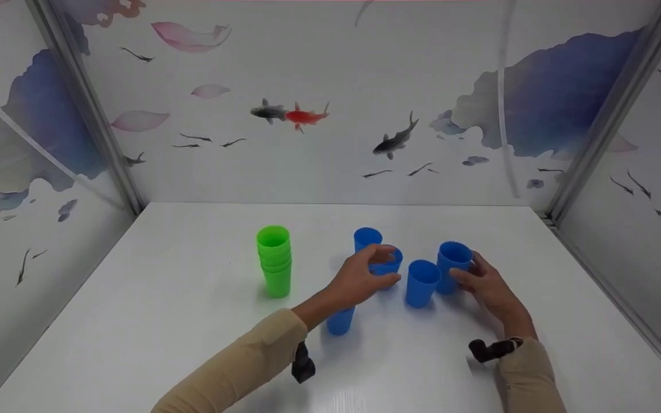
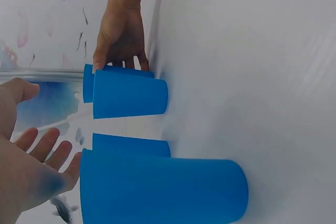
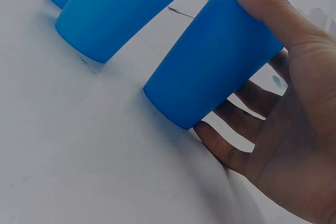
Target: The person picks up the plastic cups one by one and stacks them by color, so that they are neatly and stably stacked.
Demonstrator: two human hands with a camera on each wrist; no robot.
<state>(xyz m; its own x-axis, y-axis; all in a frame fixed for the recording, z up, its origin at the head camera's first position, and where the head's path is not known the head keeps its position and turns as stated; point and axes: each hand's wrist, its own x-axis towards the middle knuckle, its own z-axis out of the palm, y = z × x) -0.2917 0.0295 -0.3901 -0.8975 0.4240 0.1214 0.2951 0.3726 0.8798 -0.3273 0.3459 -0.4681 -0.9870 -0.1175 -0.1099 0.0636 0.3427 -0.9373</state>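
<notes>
I record the right hand (image 1: 491, 287) clamped on the rightmost blue cup (image 3: 215, 56), thumb by the rim, fingers behind; whether its base touches the white table (image 1: 164, 298) I cannot tell. A neighbouring blue cup (image 1: 421, 288) stands just left of it. The left hand (image 1: 358, 279) has thumb and fingers apart, near the middle blue cup (image 1: 387, 268); contact I cannot confirm. Well apart, leftward, I note a green cup stack (image 1: 277, 269). As to markings, the blue walls read plain; the back wall (image 1: 307, 166) carries printed fish (image 1: 306, 117) and petals (image 1: 184, 37).
</notes>
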